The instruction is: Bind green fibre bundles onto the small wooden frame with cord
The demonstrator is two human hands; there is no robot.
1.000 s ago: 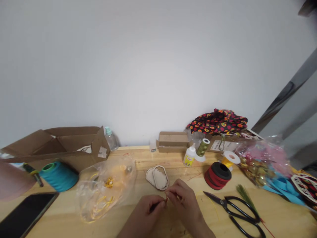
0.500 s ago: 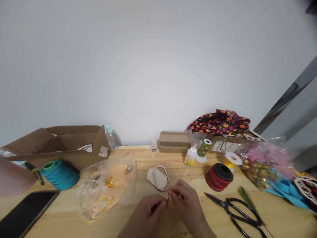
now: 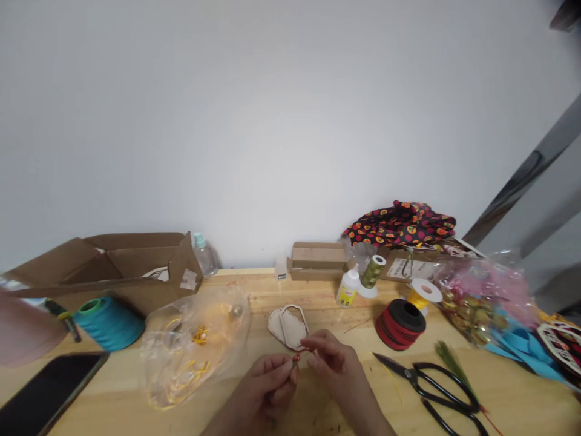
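Head view: two hands pinching a small red bead [image 3: 296,358] on a thin red cord [image 3: 308,349] above a wooden table [image 3: 318,297].
The left hand [image 3: 267,381] and right hand [image 3: 336,360] are both closed on the cord, with the bead between them, just in front of a pale cut-out oval [image 3: 288,327]. Beyond stands a glue bottle [image 3: 348,290], its yellow label too small to read; black-handled scissors [image 3: 436,387] lie to the right.
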